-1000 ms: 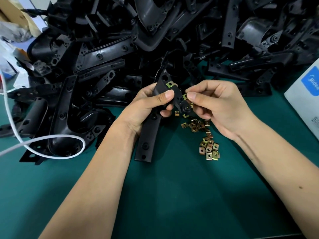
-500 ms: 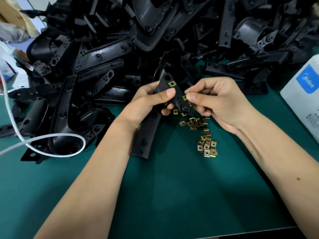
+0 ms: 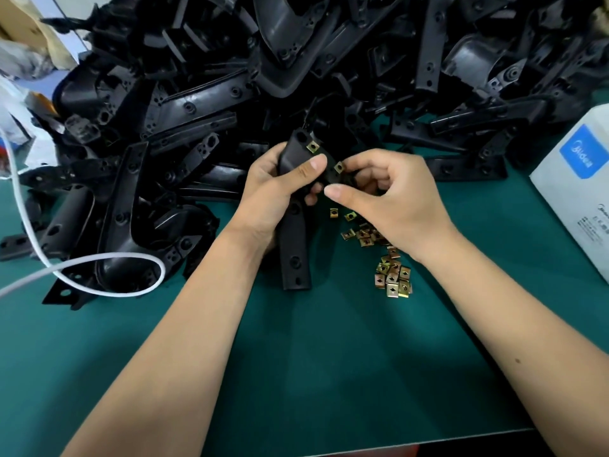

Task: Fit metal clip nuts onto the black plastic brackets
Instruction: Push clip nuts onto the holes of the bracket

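Here, black bracket [image 3: 294, 225] with two brassy clip nuts [image 3: 313, 146].

Two bare forearms reach forward, hands meeting.
Left hand [image 3: 280, 189] closed in a grip; right hand [image 3: 392, 196] curled, fingers pinching.

Bracket pile [image 3: 296, 77] behind; loose clip nuts [image 3: 392, 278] centre; box [image 3: 573, 179] right.

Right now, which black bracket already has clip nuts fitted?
The black bracket gripped in the left hand: two brass-coloured clip nuts sit on its upper end. The brackets in the pile behind show none.
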